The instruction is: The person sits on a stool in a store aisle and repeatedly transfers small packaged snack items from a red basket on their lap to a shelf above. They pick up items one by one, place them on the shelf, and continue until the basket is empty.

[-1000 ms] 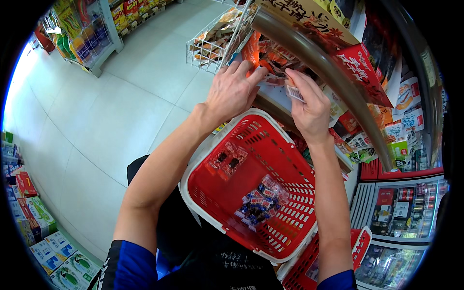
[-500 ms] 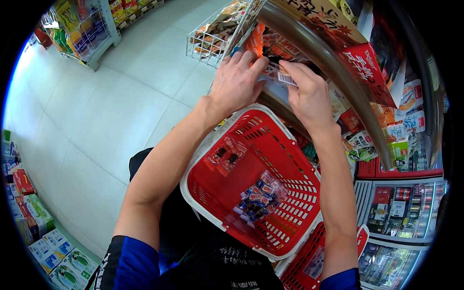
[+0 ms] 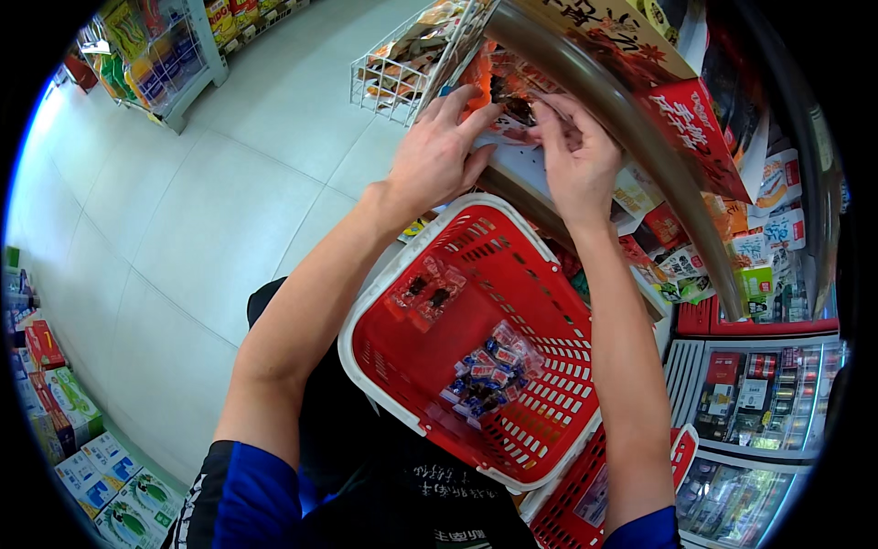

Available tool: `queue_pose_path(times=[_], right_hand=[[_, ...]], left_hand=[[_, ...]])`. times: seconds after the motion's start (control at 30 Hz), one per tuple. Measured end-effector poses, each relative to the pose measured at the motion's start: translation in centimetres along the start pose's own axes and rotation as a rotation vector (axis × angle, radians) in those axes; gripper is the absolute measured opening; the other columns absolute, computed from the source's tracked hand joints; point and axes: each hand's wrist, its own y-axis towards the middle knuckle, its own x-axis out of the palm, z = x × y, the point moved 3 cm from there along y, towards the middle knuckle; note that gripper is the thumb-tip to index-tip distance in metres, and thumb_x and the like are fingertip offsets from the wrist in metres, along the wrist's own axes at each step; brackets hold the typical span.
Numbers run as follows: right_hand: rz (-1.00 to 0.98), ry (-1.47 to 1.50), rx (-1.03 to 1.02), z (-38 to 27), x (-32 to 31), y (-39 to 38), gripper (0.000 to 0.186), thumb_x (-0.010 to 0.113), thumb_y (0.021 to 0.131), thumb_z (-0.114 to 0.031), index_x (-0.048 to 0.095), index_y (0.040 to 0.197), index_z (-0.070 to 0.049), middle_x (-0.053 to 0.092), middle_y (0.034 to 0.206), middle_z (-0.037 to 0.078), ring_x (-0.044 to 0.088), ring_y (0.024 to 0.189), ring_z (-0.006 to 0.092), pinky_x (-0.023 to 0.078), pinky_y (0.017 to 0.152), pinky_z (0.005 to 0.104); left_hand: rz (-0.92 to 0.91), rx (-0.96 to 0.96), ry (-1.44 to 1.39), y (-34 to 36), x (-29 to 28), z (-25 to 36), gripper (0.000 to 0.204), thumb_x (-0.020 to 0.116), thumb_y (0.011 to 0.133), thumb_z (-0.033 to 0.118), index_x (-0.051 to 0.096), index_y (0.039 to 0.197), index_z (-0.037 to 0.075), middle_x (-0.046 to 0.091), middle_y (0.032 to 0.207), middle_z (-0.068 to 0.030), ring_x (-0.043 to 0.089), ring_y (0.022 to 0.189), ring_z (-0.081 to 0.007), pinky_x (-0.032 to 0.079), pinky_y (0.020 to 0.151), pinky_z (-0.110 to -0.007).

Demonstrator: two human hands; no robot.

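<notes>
My left hand is open, its fingers spread over the left end of a shelf compartment, touching an orange packet. Beside it my right hand is curled with thumb and fingers close together at red-and-dark snack packets. What lies in its grip is hidden. Below both hands stands a red shopping basket with a white rim. Inside it, clear-and-red packets with dark contents lie apart from a heap of small blue, white and red packets.
A brown curved rail arches beside my right hand. A wire rack of packets hangs left of the compartment. Another red basket sits below the first. Glass-topped coolers stand right; boxed goods line the lower left.
A white label seen at my right fingertips no longer shows. My right fingers have curled in more, and my left hand has drawn slightly left, baring more of the packets and white shelf surface.
</notes>
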Motion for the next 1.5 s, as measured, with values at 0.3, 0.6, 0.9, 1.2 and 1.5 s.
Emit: queue_pose_path(times=[0.3, 0.6, 0.9, 1.2, 1.5], right_hand=[[0.15, 0.109, 0.049, 0.9, 0.5, -0.6, 0.016, 0.065, 0.096, -0.01, 0.069, 0.103, 0.004, 0.072, 0.087, 0.01, 0.069, 0.068, 0.0124, 0.056, 0.063, 0.0281], [0.131, 0.024, -0.018, -0.6, 0.2, -3.9, 0.035, 0.064, 0.096, -0.008, 0.057, 0.128, 0.005, 0.068, 0.107, 0.014, 0.067, 0.091, 0.015, 0.054, 0.077, 0.0291], [-0.368, -0.257, 0.482, 7.0, 1.9, -24.3, 0.021, 0.069, 0.089, -0.017, 0.069, 0.105, -0.003, 0.071, 0.091, 0.015, 0.07, 0.086, 0.0313, 0.055, 0.076, 0.0387], [-0.091, 0.098, 1.351, 13.8, 5.8, -30.8, 0.048, 0.075, 0.086, -0.043, 0.068, 0.106, 0.0, 0.07, 0.074, 0.011, 0.068, 0.073, 0.0199, 0.055, 0.067, 0.0366], [-0.117, 0.607, 1.091, 10.2, 1.3, -28.3, 0.016, 0.065, 0.098, -0.022, 0.065, 0.096, -0.006, 0.068, 0.086, 0.004, 0.067, 0.073, 0.0116, 0.052, 0.06, 0.0252]], left_hand=[[0.012, 0.011, -0.004, -0.3, 0.4, -0.2, 0.051, 0.071, 0.084, 0.014, 0.056, 0.133, 0.01, 0.051, 0.135, -0.0211, 0.055, 0.116, -0.0389, 0.047, 0.099, -0.046], [0.044, 0.126, 0.002, -1.3, -0.3, -0.3, 0.048, 0.073, 0.083, 0.012, 0.059, 0.128, 0.008, 0.055, 0.13, -0.0185, 0.057, 0.111, -0.0372, 0.048, 0.096, -0.045], [-0.489, 0.155, -0.338, -2.9, -1.1, 7.7, 0.009, 0.072, 0.085, 0.01, 0.069, 0.086, 0.001, 0.067, 0.081, -0.015, 0.066, 0.079, -0.0345, 0.054, 0.073, -0.041], [-1.625, 0.044, 0.251, -13.7, 4.0, 6.9, 0.023, 0.062, 0.087, 0.015, 0.071, 0.103, 0.001, 0.071, 0.106, -0.0215, 0.07, 0.101, -0.0338, 0.056, 0.087, -0.045], [-1.256, -0.556, 0.113, -15.3, 5.9, 8.1, 0.038, 0.07, 0.089, 0.018, 0.06, 0.115, -0.008, 0.069, 0.11, -0.0236, 0.068, 0.104, -0.0344, 0.055, 0.086, -0.043]])
